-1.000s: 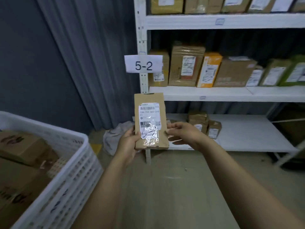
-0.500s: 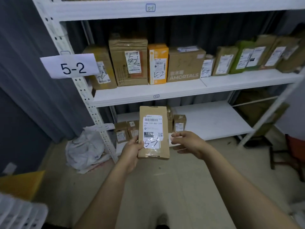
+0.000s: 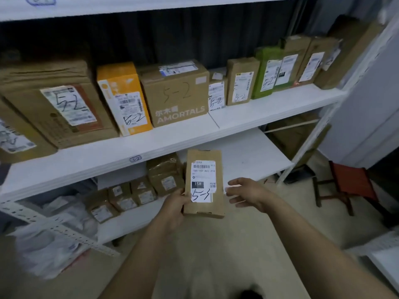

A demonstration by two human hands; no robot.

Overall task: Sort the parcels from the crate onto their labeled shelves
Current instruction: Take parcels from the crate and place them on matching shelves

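My left hand (image 3: 176,205) grips a flat brown cardboard parcel (image 3: 204,205) by its lower left edge, upright, with a white label that reads 5-3 in handwriting. My right hand (image 3: 248,194) hovers just right of the parcel with relaxed, spread fingers, not touching it. The parcel is in front of the bottom shelf (image 3: 248,156), which holds several small brown boxes (image 3: 142,192) at its left. Above it, the middle shelf (image 3: 172,137) carries a row of parcels marked 5-2 (image 3: 174,93).
A white plastic bag (image 3: 54,244) lies on the floor by the shelf's left post (image 3: 49,227). A red stool (image 3: 352,186) stands at the right. The top shelf edge (image 3: 151,5) runs overhead. Beige floor lies below my arms.
I have come closer to the shelves and the view has turned right; the crate and the 5-2 sign are out of view. My right hand has come off the parcel's edge.
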